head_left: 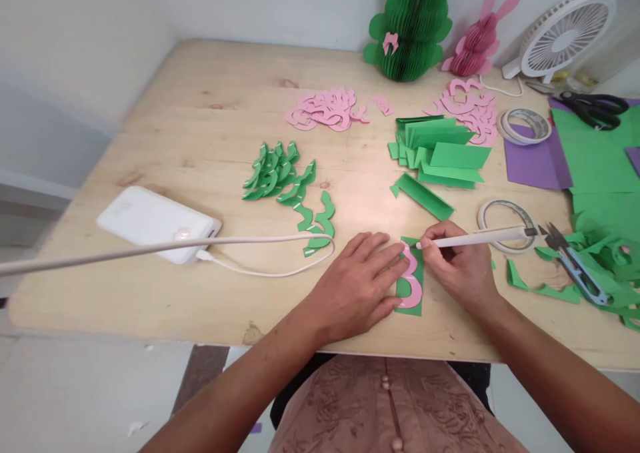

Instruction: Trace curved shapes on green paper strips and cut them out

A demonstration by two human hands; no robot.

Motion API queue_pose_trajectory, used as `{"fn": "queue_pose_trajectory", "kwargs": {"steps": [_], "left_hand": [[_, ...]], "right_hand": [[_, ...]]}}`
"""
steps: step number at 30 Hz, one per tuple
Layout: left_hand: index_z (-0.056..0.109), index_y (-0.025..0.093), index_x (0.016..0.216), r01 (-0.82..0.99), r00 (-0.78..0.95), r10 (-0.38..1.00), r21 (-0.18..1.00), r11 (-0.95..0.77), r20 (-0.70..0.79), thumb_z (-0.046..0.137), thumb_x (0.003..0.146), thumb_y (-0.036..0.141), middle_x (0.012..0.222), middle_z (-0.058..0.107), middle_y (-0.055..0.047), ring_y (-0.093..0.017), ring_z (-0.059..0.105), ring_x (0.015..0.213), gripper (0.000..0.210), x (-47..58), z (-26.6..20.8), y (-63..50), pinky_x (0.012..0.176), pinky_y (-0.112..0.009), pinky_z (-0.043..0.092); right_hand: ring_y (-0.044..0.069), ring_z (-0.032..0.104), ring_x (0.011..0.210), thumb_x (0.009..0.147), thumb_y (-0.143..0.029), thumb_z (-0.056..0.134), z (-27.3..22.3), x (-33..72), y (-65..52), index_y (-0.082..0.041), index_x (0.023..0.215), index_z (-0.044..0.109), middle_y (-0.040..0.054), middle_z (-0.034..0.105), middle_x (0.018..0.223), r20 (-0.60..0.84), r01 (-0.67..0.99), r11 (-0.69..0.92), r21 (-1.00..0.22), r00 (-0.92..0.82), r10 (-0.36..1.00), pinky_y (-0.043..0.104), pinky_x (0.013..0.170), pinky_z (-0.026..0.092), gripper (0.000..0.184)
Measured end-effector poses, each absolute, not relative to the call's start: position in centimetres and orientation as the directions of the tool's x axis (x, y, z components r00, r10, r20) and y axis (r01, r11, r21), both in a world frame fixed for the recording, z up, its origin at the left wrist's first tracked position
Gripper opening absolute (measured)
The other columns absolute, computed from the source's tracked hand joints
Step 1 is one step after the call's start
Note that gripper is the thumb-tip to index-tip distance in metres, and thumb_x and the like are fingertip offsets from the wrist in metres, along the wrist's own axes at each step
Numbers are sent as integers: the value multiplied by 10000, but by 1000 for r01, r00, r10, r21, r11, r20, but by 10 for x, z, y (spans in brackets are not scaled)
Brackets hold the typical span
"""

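My left hand lies flat with its fingers stretched out, the fingertips pressing on a pink scalloped paper cutout. Under that cutout lies a green paper rectangle, close to the table's front edge. In my right hand a white pen is gripped, its tip touching the paper near the top of the pink cutout. Just left of my left hand are curved green paper cutouts, with a heap of similar green pieces behind them. A folded green strip rests beyond the hands.
A white power bank with a cable crosses the left side. Pink cutouts and folded green papers lie farther back. At right are tape rolls, small snips, black-handled scissors, green scraps and a white fan.
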State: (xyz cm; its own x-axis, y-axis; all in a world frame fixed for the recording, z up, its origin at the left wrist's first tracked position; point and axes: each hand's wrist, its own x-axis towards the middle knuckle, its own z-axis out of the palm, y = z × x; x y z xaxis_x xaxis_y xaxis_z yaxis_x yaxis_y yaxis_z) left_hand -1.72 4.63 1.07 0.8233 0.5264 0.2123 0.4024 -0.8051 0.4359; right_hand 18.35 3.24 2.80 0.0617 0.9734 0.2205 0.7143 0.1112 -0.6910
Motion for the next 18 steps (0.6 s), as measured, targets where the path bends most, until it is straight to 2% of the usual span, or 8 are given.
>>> {"fn": "queue_pose_trajectory", "kwargs": {"steps": [18], "left_hand": [[542, 181, 1316, 401, 822, 527, 441, -803, 213, 557, 916, 327, 1406, 535, -88, -307, 419, 1326, 426, -17, 11, 46, 1127, -505, 336]], "right_hand": [[82, 356, 381, 791, -253, 547, 30, 183, 32, -209, 651, 532, -58, 471, 468, 201, 711, 98, -696, 62, 978, 216, 374, 263, 147]]}}
